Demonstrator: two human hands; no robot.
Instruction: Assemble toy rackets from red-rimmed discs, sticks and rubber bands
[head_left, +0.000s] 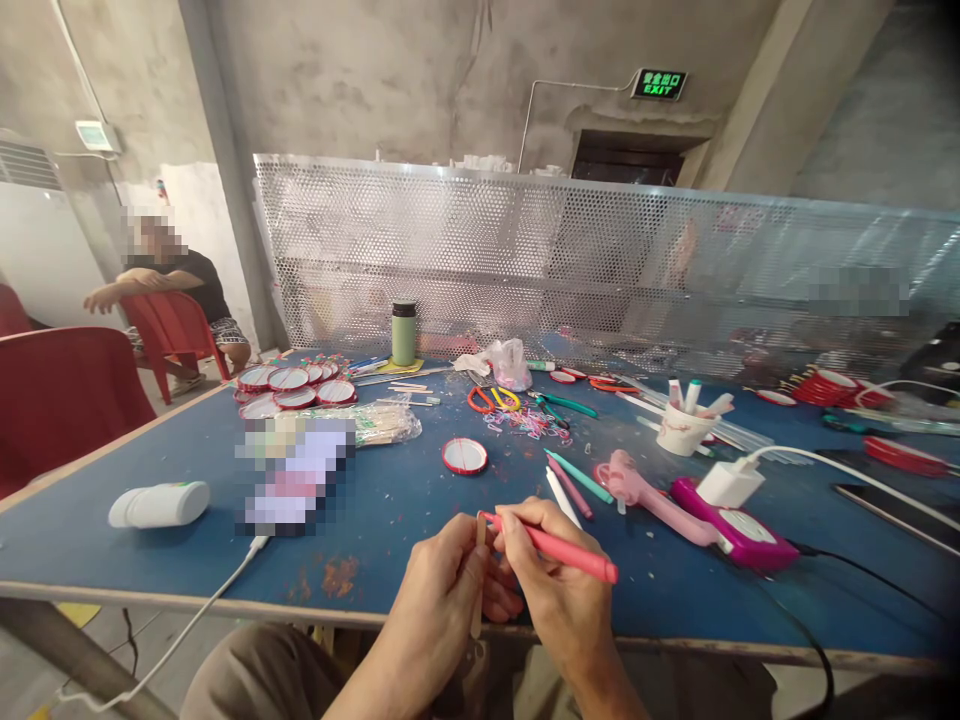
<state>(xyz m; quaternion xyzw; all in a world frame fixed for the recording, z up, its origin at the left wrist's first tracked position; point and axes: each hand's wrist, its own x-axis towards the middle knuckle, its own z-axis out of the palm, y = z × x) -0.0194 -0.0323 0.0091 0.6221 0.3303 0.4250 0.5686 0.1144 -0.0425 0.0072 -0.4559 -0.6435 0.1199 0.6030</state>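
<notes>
Red pen: pinched in the right hand, that grip closed round the barrel; its tip is at the far end of the stick, though whether it touches the wood is too fine to tell.
Wooden stick: over the near edge of the bench, pinched between the thumb and fingers of the left hand, one end towards the pen and the other hanging low.
Stick's far end: marking with the pen seems to be in hand, judging by the pose; how much colour it carries cannot be made out.
Bagged sticks: left of the lone disc, pale and seemingly unmarked.
Piled discs: red-rimmed, far left; whether finished or waiting is unclear.
Lone disc: flat on the bench, beyond the hands and apart from them.
Teal pen: lying beyond the right hand, near a white pen.
Exit sign: green writing on the far wall reads "安全出口" and "EXIT".
White bottle: on its side at left; its small green mark is unreadable.
Phone: screen blurred, no words legible.
Paper cup: at right, holding pens; no brand legible.
</notes>
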